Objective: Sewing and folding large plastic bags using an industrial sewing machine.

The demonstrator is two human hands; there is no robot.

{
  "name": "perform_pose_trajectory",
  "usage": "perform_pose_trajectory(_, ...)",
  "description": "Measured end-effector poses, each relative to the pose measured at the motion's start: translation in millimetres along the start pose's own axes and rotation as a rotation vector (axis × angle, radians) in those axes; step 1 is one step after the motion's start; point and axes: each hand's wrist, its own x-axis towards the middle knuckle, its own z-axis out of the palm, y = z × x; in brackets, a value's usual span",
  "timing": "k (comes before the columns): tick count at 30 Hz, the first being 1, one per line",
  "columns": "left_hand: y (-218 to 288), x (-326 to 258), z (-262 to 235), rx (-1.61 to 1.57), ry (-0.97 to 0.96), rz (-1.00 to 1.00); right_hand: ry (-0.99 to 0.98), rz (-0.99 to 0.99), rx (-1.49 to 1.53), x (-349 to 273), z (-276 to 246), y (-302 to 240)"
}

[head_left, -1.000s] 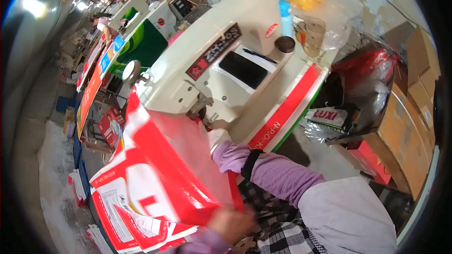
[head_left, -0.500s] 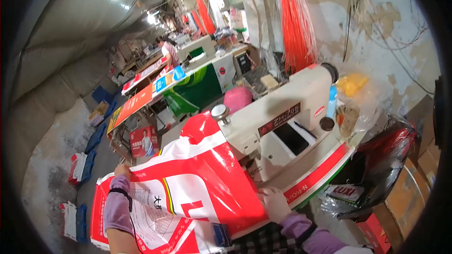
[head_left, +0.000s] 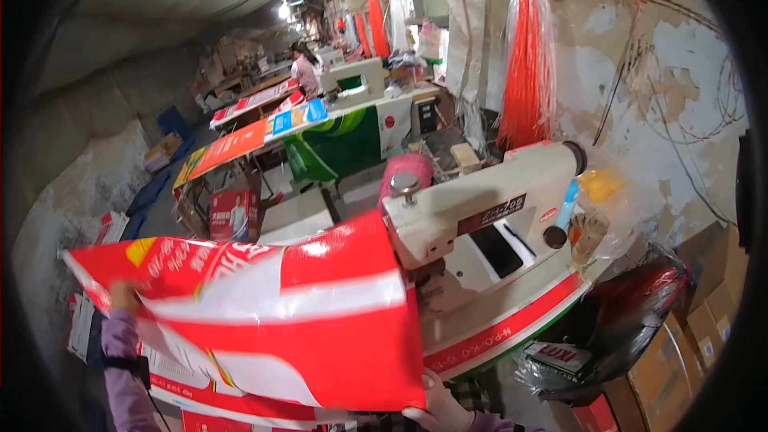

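A large glossy red and white printed sack (head_left: 344, 344) stretches between my two hands, to the left of the sewing machine's needle end. My left hand (head_left: 124, 298), a little smeared by motion, is closed on the sack's left side. My right hand (head_left: 440, 404) pinches its lower right corner, thumb on top. The sack's upper right edge reaches up against the head of the white sewing machine (head_left: 488, 176), hiding part of the space under the needle. Below the raised sack, more red and white sacking (head_left: 176, 368) shows.
A dark phone (head_left: 496, 252) rests on the machine bed. Beyond stand a pink thread cone (head_left: 408, 168), a red box (head_left: 234, 214) and another table with a green cloth (head_left: 336, 148). A plastic-wrapped black bundle (head_left: 624, 320) and cardboard boxes (head_left: 668, 368) lie right. A person (head_left: 306, 72) works farther back.
My left hand has moved left, and the sack's left part has risen and spread out. My right hand has moved lower and slightly left. The view has shifted, too.
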Motion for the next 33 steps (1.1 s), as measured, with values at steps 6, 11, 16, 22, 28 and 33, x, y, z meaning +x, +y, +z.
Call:
perform_pose_trajectory(6, 382, -159, 54, -1.397, -0.285, -0.252, -0.314, 0.563, 0.646, -57, 22, -3)
perform_pose_trajectory(11, 549, -263, 202, -0.666, -0.599, 1.096, -0.457, 0.231, 0.328, -97, 91, 33)
perform_pose_trajectory(16, 415, -192, 427, -1.545, -0.493, -0.792, -0.315, 0.755, 0.544, -80, 12, 28)
perform_pose_trajectory(22, 417, -159, 383, -1.119, -0.625, 0.157, -0.184, 0.544, 0.551, -75, 8, 16)
perform_pose_trajectory(28, 448, -163, 377, -0.582, -0.433, 0.578, -0.158, 0.446, 0.539, -52, -16, -3)
perform_pose_trajectory(33, 489, -179, 392, -0.65, -0.359, -0.059, -0.162, 0.4, 0.468, -46, -21, -4)
